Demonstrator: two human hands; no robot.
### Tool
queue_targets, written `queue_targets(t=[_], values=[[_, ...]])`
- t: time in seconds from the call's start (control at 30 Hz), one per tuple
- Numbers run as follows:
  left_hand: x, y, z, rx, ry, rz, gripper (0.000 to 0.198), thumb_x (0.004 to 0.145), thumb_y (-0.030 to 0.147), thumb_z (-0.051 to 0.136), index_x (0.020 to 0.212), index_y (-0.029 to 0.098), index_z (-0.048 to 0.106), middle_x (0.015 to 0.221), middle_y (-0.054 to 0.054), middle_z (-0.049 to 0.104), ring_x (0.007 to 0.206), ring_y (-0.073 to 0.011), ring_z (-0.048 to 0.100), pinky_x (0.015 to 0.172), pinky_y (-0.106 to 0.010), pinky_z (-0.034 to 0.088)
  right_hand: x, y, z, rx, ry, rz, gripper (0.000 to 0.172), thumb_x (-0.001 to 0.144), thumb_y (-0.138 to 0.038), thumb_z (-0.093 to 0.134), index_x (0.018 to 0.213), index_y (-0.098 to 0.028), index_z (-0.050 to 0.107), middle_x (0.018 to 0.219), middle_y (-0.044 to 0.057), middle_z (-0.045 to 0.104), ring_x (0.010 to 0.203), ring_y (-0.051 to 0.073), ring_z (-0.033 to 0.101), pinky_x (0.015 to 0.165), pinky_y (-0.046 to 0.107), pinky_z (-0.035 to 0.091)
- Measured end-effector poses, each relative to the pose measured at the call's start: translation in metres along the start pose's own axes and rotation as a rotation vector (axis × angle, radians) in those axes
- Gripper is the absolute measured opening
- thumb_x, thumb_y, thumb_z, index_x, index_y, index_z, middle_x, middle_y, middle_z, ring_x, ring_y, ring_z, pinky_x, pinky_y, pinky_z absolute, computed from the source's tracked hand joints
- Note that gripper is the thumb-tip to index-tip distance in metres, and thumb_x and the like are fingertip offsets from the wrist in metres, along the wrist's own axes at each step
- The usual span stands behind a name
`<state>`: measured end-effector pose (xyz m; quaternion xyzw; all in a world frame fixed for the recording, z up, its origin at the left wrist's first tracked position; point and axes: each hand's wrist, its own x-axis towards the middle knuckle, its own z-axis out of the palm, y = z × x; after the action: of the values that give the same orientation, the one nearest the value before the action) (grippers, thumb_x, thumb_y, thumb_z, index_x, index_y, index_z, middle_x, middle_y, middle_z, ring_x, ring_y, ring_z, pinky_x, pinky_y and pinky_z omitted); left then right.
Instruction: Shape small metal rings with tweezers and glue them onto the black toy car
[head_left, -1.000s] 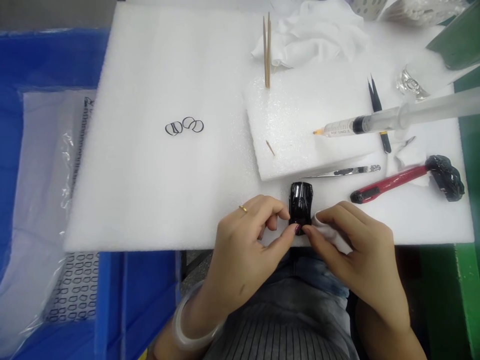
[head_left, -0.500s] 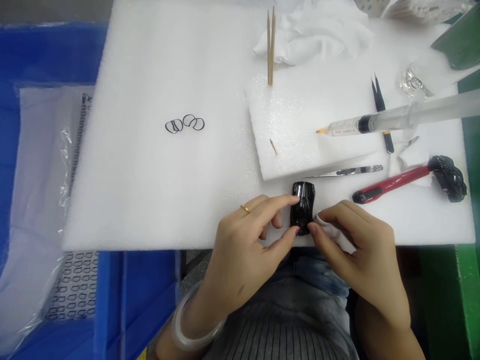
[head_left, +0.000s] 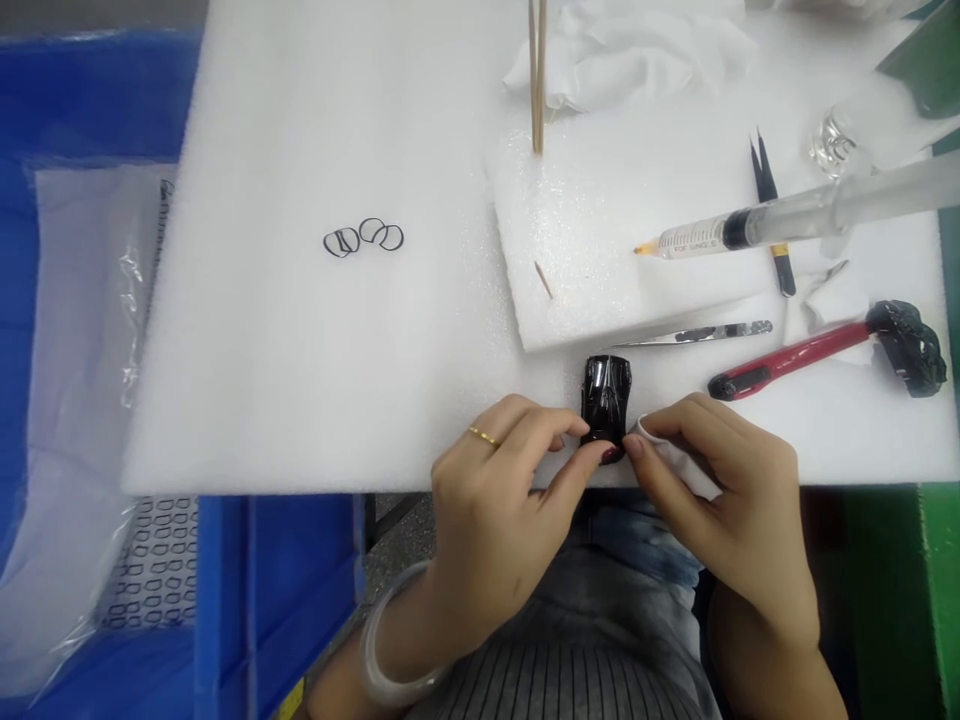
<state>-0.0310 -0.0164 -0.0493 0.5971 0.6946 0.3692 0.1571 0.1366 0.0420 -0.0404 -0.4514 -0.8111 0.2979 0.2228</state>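
Note:
A small glossy black car-shaped part point(head_left: 606, 400) lies on the white foam sheet point(head_left: 300, 370) near its front edge. My left hand point(head_left: 499, 500) pinches the part's near end between thumb and forefinger; it wears a gold ring and a pale bangle. My right hand point(head_left: 724, 500) is closed on a small white cloth point(head_left: 675, 462), with its fingertips against the part's right side.
Several thin black rings point(head_left: 364, 238) lie mid-sheet. A smaller foam pad point(head_left: 600, 230) carries a syringe point(head_left: 757, 228); wooden sticks point(head_left: 537, 70), black tweezers point(head_left: 772, 215), steel tweezers point(head_left: 697, 335), a red knife point(head_left: 787, 360), a black lump point(head_left: 911, 348) and crumpled cloth point(head_left: 637, 45) lie around. A blue bin point(head_left: 247, 600) with bagged parts point(head_left: 75, 420) is at left.
My left forefinger stretched out over the part's top half a second ago and has curled back to the near end. The view has shifted slightly; the part has stayed in place.

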Motion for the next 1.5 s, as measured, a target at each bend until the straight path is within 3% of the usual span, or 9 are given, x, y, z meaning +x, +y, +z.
queue_targets(t=[0.5, 0.87, 1.03, 1.1, 1.2, 1.3, 1.5], values=[[-0.0045, 0.0035, 0.0021, 0.018, 0.010, 0.011, 0.008, 0.093, 0.013, 0.073, 0.088, 0.019, 0.069, 0.073, 0.002, 0.071, 0.067, -0.0136, 0.068, 0.063, -0.027, 0.055, -0.0003, 0.0013, 0.0008, 0.000, 0.011, -0.006, 0.014, 0.095, -0.020, 0.064, 0.082, -0.021, 0.061, 0.068, -0.002, 0.059, 0.057, 0.011, 0.054, 0.052, 0.026, 0.041], [-0.0022, 0.0019, -0.0032, 0.032, -0.025, 0.105, 0.010, 0.095, 0.012, 0.070, 0.090, 0.021, 0.071, 0.079, 0.001, 0.075, 0.071, -0.0141, 0.069, 0.068, -0.028, 0.059, -0.0004, 0.0006, 0.0009, 0.007, 0.001, 0.008, 0.014, 0.096, -0.022, 0.064, 0.083, -0.022, 0.061, 0.069, -0.001, 0.060, 0.057, 0.011, 0.054, 0.051, 0.026, 0.041], [0.0028, 0.0022, -0.0041, 0.064, 0.016, 0.156, 0.014, 0.094, 0.011, 0.071, 0.084, 0.021, 0.073, 0.069, 0.002, 0.070, 0.062, -0.0133, 0.063, 0.058, -0.027, 0.053, 0.0016, 0.0003, 0.0012, 0.004, -0.004, 0.012, 0.015, 0.095, -0.023, 0.068, 0.082, -0.021, 0.060, 0.070, -0.002, 0.060, 0.057, 0.010, 0.054, 0.051, 0.024, 0.042], [0.0045, 0.0031, -0.0044, 0.081, 0.024, 0.139, 0.013, 0.093, 0.013, 0.073, 0.082, 0.021, 0.073, 0.070, 0.002, 0.070, 0.062, -0.0139, 0.064, 0.058, -0.028, 0.054, 0.0024, 0.0001, 0.0008, 0.000, -0.014, 0.019, 0.016, 0.094, -0.024, 0.069, 0.082, -0.021, 0.060, 0.070, -0.003, 0.060, 0.057, 0.010, 0.055, 0.051, 0.024, 0.042], [0.0048, 0.0029, -0.0049, 0.087, 0.018, 0.058, 0.006, 0.091, 0.017, 0.077, 0.094, 0.022, 0.074, 0.090, -0.002, 0.079, 0.072, -0.0163, 0.072, 0.068, -0.029, 0.061, 0.0025, -0.0005, 0.0007, -0.008, -0.023, 0.029, 0.016, 0.094, -0.025, 0.069, 0.082, -0.021, 0.060, 0.069, -0.003, 0.060, 0.055, 0.010, 0.053, 0.049, 0.025, 0.041], [0.0025, 0.0008, -0.0042, 0.037, -0.007, 0.002, 0.021, 0.090, 0.018, 0.078, 0.110, 0.024, 0.074, 0.108, -0.003, 0.081, 0.074, -0.0166, 0.075, 0.074, -0.031, 0.065, 0.0014, -0.0007, 0.0021, -0.022, -0.001, 0.026, 0.016, 0.094, -0.024, 0.068, 0.082, -0.021, 0.060, 0.070, -0.003, 0.059, 0.055, 0.009, 0.052, 0.049, 0.024, 0.040], [-0.0002, -0.0018, -0.0007, -0.026, -0.011, -0.023, 0.024, 0.091, 0.015, 0.077, 0.113, 0.025, 0.075, 0.099, 0.000, 0.083, 0.072, -0.0162, 0.076, 0.076, -0.032, 0.067, 0.0000, -0.0006, 0.0048, -0.039, 0.027, 0.016, 0.016, 0.094, -0.024, 0.068, 0.081, -0.021, 0.060, 0.068, -0.002, 0.059, 0.056, 0.010, 0.053, 0.050, 0.025, 0.039]])
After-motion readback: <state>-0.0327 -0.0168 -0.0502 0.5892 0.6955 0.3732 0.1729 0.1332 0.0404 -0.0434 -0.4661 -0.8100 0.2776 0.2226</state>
